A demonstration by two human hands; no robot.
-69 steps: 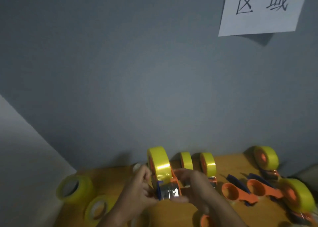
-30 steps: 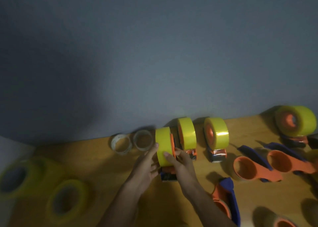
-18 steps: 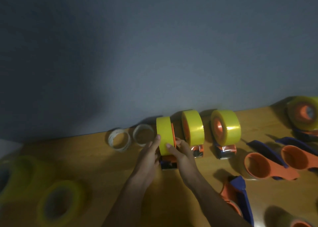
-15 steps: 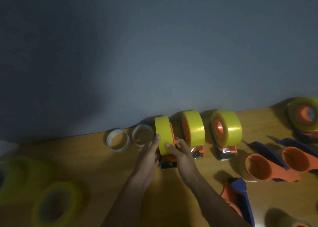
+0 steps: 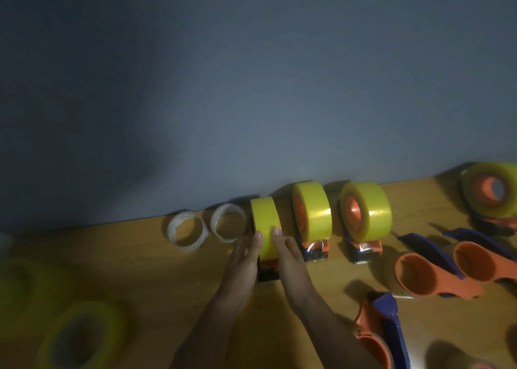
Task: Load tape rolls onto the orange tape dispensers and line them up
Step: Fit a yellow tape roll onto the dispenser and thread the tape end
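A loaded orange dispenser with a yellow tape roll [image 5: 264,223] stands on the wooden table [image 5: 156,273] near the wall. My left hand [image 5: 246,259] presses its left side and my right hand [image 5: 288,256] its right side, so both hold it. Two more loaded dispensers [image 5: 312,214] [image 5: 365,214] stand in a row to its right. Another loaded dispenser [image 5: 489,192] sits at the far right. Two empty orange dispensers [image 5: 419,273] [image 5: 475,262] with blue handles lie at the right, and a third [image 5: 383,329] lies near my right forearm.
Two empty whitish tape cores [image 5: 186,230] [image 5: 228,223] lie left of the held dispenser by the grey wall [image 5: 251,88]. Loose yellow tape rolls [image 5: 81,338] [image 5: 19,287] lie blurred at the lower left.
The dispenser was lifted in both hands, then set on the table left of the two loaded ones. In the last half second it and my hands barely moved.
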